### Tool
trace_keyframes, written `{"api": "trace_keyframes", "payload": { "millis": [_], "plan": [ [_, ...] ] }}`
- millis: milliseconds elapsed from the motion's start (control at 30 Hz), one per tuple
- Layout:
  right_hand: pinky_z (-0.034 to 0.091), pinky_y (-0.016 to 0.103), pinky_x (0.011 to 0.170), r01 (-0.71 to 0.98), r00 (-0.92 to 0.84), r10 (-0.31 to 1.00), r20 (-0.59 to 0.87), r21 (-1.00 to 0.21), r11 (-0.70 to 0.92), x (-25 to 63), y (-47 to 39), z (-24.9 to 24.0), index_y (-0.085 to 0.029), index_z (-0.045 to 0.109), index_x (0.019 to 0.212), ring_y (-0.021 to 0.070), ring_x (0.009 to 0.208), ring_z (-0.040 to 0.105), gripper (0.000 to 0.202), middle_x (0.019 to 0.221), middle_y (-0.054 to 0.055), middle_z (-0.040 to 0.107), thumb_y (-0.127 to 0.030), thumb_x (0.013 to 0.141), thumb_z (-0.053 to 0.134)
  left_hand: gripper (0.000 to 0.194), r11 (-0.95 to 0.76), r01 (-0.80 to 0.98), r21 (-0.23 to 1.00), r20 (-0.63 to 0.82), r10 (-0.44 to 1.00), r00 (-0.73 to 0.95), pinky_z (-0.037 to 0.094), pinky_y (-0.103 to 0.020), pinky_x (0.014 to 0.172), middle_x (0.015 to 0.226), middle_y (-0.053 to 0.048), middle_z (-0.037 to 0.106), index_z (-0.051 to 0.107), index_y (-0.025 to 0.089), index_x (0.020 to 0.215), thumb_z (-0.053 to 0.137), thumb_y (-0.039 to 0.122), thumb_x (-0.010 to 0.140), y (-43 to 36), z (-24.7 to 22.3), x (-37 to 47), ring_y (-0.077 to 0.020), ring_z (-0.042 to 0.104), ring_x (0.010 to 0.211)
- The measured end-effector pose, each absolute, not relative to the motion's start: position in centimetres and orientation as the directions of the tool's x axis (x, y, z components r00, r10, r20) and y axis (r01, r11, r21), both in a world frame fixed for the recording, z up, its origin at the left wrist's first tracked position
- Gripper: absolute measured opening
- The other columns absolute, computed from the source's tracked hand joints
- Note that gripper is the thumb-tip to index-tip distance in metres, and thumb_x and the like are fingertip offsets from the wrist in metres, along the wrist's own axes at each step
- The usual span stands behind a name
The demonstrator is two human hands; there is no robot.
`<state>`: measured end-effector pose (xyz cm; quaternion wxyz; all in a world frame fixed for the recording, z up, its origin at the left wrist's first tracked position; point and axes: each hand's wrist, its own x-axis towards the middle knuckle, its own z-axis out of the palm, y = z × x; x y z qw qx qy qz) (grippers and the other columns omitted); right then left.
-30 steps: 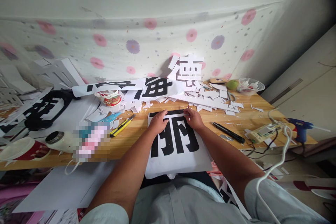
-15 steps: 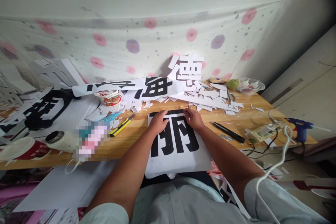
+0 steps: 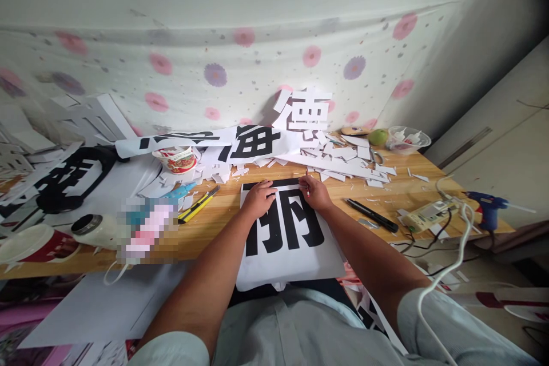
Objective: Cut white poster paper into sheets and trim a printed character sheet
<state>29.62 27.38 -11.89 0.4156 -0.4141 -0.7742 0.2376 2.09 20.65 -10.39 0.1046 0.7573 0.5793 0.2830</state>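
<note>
A white paper sheet (image 3: pixel 291 266) with a large black printed character lies at the table's front edge, its lower part hanging toward my body. My left hand (image 3: pixel 259 199) rests on its upper left part, fingers stretched over the print and holding nothing. At the upper right of the character, my right hand (image 3: pixel 315 192) is closed around a thin pen-like stick (image 3: pixel 307 174). Only its dark upper end and a reddish bit below the fingers show, so its exact kind is unclear. A yellow utility knife (image 3: pixel 199 205) lies left of the sheet, and a black pen-shaped cutter (image 3: pixel 372 215) lies to the right.
White foam offcuts (image 3: pixel 343 163) litter the back, below a cut white foam character (image 3: pixel 306 110). A noodle tub (image 3: pixel 175 160), a jar (image 3: pixel 91 230) and a red-white bucket (image 3: pixel 40 244) stand left. On the right are a power strip (image 3: pixel 429 215), cables and a blue glue gun (image 3: pixel 486 209).
The fingers of my left hand have shifted slightly rightward along the sheet's top. My right hand stays near the same spot. The whole view has moved a little.
</note>
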Motion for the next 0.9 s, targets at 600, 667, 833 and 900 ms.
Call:
{"api": "trace_keyframes", "payload": {
  "millis": [600, 667, 833, 900],
  "plan": [
    [0.062, 0.041, 0.091, 0.442, -0.316, 0.837, 0.447, -0.712, 0.546, 29.66, 27.33, -11.79, -0.026, 0.067, 0.114, 0.0262, 0.099, 0.079, 0.028, 0.107, 0.007, 0.080, -0.017, 0.087, 0.062, 0.029, -0.348, 0.824, 0.447, 0.348, 0.916, 0.199, 0.045, -0.052, 0.128, 0.150, -0.009, 0.070, 0.085, 0.025, 0.122, 0.072, 0.019, 0.097, 20.83, -10.87, 1.87, -0.0300, 0.059, 0.148],
    [0.062, 0.040, 0.091, 0.442, -0.318, 0.836, 0.447, -0.710, 0.548, 29.67, 27.29, -11.69, -0.026, 0.067, 0.113, 0.0258, 0.099, 0.078, 0.028, 0.107, 0.007, 0.080, -0.017, 0.087, 0.062, 0.029, -0.346, 0.825, 0.446, 0.348, 0.917, 0.196, 0.045, -0.051, 0.128, 0.150, -0.009, 0.070, 0.085, 0.025, 0.122, 0.071, 0.020, 0.097, 20.83, -10.90, 1.88, -0.0299, 0.059, 0.148],
    [0.062, 0.040, 0.091, 0.449, -0.316, 0.840, 0.440, -0.711, 0.541, 29.67, 27.24, -11.60, -0.026, 0.068, 0.113, 0.0254, 0.098, 0.078, 0.029, 0.107, 0.006, 0.080, -0.017, 0.087, 0.063, 0.029, -0.343, 0.828, 0.444, 0.345, 0.918, 0.195, 0.045, -0.051, 0.128, 0.150, -0.007, 0.071, 0.085, 0.026, 0.122, 0.071, 0.020, 0.097, 20.80, -10.83, 1.91, -0.0290, 0.059, 0.148],
    [0.062, 0.041, 0.091, 0.455, -0.314, 0.843, 0.437, -0.711, 0.537, 29.68, 27.25, -11.63, -0.026, 0.068, 0.113, 0.0257, 0.098, 0.078, 0.029, 0.107, 0.006, 0.080, -0.017, 0.086, 0.063, 0.029, -0.343, 0.828, 0.444, 0.345, 0.918, 0.195, 0.045, -0.052, 0.128, 0.150, -0.007, 0.071, 0.085, 0.027, 0.122, 0.070, 0.020, 0.097, 20.76, -10.77, 1.94, -0.0290, 0.059, 0.148]
  ]
}}
